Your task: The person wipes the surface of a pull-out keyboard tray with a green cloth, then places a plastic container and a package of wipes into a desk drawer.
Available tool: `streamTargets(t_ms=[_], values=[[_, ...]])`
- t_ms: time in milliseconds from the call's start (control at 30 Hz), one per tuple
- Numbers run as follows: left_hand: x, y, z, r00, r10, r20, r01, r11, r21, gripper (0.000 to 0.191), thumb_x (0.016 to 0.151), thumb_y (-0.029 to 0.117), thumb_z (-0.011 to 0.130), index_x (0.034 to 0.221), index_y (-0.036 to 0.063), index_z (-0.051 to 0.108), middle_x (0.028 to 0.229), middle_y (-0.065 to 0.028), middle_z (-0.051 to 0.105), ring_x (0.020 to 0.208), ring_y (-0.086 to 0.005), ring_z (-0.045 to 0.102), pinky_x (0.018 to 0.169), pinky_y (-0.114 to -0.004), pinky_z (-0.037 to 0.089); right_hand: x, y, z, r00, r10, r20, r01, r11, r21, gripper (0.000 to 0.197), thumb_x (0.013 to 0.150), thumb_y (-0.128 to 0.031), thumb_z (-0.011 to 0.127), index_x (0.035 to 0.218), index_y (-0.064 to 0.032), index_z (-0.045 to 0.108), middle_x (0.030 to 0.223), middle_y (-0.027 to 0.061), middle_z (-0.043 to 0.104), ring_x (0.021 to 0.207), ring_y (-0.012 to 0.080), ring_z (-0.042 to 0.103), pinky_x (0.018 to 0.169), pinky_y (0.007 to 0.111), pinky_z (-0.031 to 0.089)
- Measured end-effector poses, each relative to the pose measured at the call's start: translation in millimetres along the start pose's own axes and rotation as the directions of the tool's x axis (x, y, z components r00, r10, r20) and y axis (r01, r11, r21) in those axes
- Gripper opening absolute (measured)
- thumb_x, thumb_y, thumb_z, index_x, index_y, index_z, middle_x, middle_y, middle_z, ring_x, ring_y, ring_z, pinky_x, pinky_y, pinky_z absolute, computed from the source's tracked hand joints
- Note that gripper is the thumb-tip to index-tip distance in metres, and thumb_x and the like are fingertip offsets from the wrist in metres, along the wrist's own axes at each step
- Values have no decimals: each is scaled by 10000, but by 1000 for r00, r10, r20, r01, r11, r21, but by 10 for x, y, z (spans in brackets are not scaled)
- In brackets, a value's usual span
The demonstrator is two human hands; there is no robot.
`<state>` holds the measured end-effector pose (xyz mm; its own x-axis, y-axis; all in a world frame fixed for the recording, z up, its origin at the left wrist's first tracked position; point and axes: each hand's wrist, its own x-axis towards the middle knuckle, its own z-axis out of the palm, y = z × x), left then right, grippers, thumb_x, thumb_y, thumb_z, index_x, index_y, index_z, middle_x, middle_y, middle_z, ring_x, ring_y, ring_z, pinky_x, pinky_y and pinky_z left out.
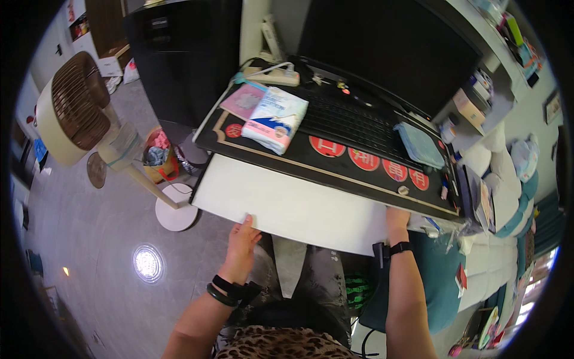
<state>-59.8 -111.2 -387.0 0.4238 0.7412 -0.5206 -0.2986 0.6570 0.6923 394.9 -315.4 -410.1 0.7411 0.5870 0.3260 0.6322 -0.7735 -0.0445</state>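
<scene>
A white pull-out keyboard tray (pixel 287 197) extends from beneath the desk in front of me, its top bare. My left hand (pixel 243 242) grips the tray's front edge left of the middle, thumb on the upper face. At the tray's right end, my right hand (pixel 398 222) reaches in below the desktop's edge; its fingers are hidden, so its grip cannot be told. Above the tray, a black desk mat (pixel 287 159) with red circles bearing writing covers the desktop. A pack of tissues (pixel 276 119) lies on its left part, beside a black keyboard (pixel 347 128).
A light-blue pouch (pixel 420 146) rests at the keyboard's right end, below a large monitor (pixel 385 49). A white power strip (pixel 273 76) sits at the back left. On the floor to the left stands a fan (pixel 76 107). A sofa (pixel 489 260) is at the right.
</scene>
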Motion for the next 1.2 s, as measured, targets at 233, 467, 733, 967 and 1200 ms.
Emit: streamTargets(t_ms=[233, 467, 733, 967, 1200], values=[[-15, 2, -29, 999, -34, -1, 34, 999, -24, 332, 1025, 403, 601, 1210, 127, 605, 1175, 0, 682, 1096, -127, 604, 987, -331, 405, 162, -10, 108, 998, 46, 39, -47, 998, 38, 404, 994, -275, 514, 1264, -5, 644, 1302, 221, 645, 1234, 399, 575, 1088, 477, 425], [-59, 90, 3, 997, -30, 66, 37, 994, -103, 233, 996, 377, 658, 1090, 164, 654, 1026, 58, 660, 946, -70, 550, 899, -302, 397, -36, -620, 94, 998, -12, 55, -1, 970, 242, 395, 1000, -263, 514, 1253, 11, 645, 1266, 232, 663, 1180, 411, 605, 1041, 479, 462], [-17, 40, -11, 999, -41, -15, 38, 986, -163, 322, 993, 369, 673, 834, 127, 533, 794, 43, 511, 768, -80, 424, 753, -264, 349, -8, -3465, -173, 913, -357, 194, 263, 883, 389, 342, 997, -234, 512, 1135, 28, 681, 1091, 261, 705, 1008, 443, 665, 912, 511, 516], [-75, 30, -21, 994, 7, 110, 19, 973, -228, 149, 1023, 255, 599, 956, 125, 627, 950, 33, 670, 934, -78, 557, 884, -245, 412, -273, -4829, -490, 804, -594, 4, 506, 688, 520, 460, 938, -194, 584, 1364, -25, 539, 1344, 270, 584, 1227, 463, 545, 1076, 499, 423], [-142, -221, -428, 945, -37, 326, 145, 939, -313, 302, 1042, 147, 541, 1330, 66, 575, 1116, -29, 681, 1066, -150, 637, 926, -298, 514, -952, -4904, -890, 723, -690, 25, 519, 566, 641, 475, 882, -85, 616, 1353, -58, 563, 1478, 168, 510, 1324, 372, 500, 1125, 448, 420]])
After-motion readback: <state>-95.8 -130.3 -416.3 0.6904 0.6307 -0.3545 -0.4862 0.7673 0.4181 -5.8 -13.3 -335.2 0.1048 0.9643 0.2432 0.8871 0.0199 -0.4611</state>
